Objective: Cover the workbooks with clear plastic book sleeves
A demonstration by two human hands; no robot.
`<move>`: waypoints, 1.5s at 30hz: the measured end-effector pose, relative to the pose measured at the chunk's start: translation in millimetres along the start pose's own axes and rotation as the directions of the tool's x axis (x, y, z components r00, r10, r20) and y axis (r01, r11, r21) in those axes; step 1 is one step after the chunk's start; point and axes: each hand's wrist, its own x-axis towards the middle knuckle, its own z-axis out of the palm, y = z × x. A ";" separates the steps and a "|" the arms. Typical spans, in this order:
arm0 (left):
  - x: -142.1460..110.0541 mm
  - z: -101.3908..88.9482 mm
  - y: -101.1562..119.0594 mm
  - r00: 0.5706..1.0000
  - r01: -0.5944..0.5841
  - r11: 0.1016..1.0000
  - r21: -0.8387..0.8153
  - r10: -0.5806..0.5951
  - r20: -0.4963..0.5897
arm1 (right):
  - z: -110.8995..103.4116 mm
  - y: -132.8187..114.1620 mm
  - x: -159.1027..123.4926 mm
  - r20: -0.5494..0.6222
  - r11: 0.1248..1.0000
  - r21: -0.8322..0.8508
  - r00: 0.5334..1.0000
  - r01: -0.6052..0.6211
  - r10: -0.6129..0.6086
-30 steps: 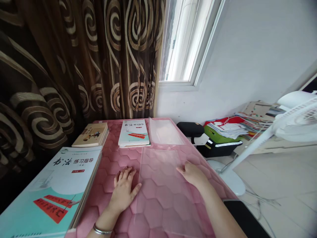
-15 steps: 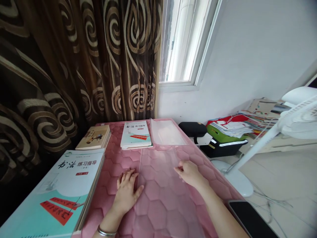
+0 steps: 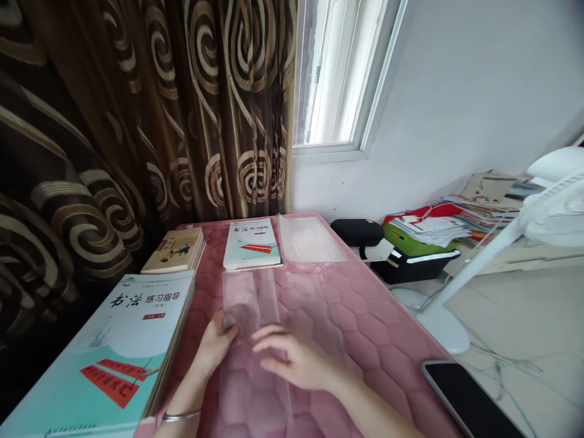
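On pink table (image 3: 365, 316), hands fold clear sleeve (image 3: 249, 298).

A table with a pink quilted cover (image 3: 374, 328) carried everything. On its near left lay a stack of teal and white workbooks (image 3: 114, 347). At the far side lay a tan book (image 3: 176, 249), a second teal and white workbook (image 3: 250, 243) and a pile of clear plastic sleeves (image 3: 308, 238). A clear plastic sheet (image 3: 255, 340) lay in the middle. A black phone (image 3: 469, 398) lay at the near right edge.
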 end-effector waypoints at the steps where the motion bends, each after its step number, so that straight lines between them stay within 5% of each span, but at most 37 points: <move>1: 1.3 -2.0 -2.4 1.000 0.026 1.000 0.002 -0.026 -0.016 | -8.7 6.3 -0.8 -0.084 0.996 -0.035 0.993 -0.084 0.081; 3: 3.5 -7.4 -5.6 0.994 0.073 0.997 0.010 -0.072 -0.087 | -31.0 22.3 -4.3 -0.272 0.926 -0.150 0.915 -0.347 0.299; 5: 4.7 -13.8 -6.5 0.986 0.089 0.995 0.052 -0.080 -0.146 | -53.5 40.0 -9.8 -0.437 0.714 -0.329 0.770 -0.618 0.465; 8: 5.5 -21.4 -6.3 0.980 0.102 0.979 0.174 -0.069 -0.185 | -73.3 61.1 -17.5 -0.514 0.501 -0.414 0.649 -0.760 0.561; 11: 6.4 -22.6 -8.0 0.976 0.129 0.940 0.315 -0.064 -0.211 | -73.8 70.7 -18.7 -0.479 0.526 -0.364 0.639 -0.769 0.602; 17: 7.3 -25.0 -8.6 0.968 0.117 0.817 0.565 0.033 -0.248 | -86.9 91.7 -25.1 -0.414 0.735 -0.085 0.695 -0.673 0.588; 22: 5.3 -38.5 -6.7 0.919 0.217 0.634 0.743 0.124 -0.374 | -124.6 126.1 -52.1 -0.466 0.690 0.123 0.573 -0.713 0.674; 25: 3.9 -38.9 -9.4 0.914 0.256 0.528 0.809 0.139 -0.380 | -131.9 131.9 -57.9 -0.473 0.639 0.107 0.526 -0.762 0.707; 35: -15.3 -31.7 -5.5 0.935 0.248 0.182 0.952 0.212 -0.284 | -127.6 114.4 -51.5 -0.507 0.583 -0.201 0.593 -0.787 0.626; 39: -29.0 -2.1 6.2 0.916 0.269 0.086 0.959 0.284 -0.282 | -121.1 104.3 -46.0 -0.568 0.467 -0.375 0.597 -0.801 0.567; 42: -39.6 34.4 11.6 0.944 0.030 0.130 0.991 0.323 -0.071 | -101.5 94.9 -33.8 -0.584 0.463 -0.538 0.707 -0.705 0.399; 45: -46.6 61.6 8.9 0.952 -0.246 0.234 0.941 0.239 0.190 | -74.5 92.0 -20.1 -0.449 0.512 -0.629 0.811 -0.586 0.376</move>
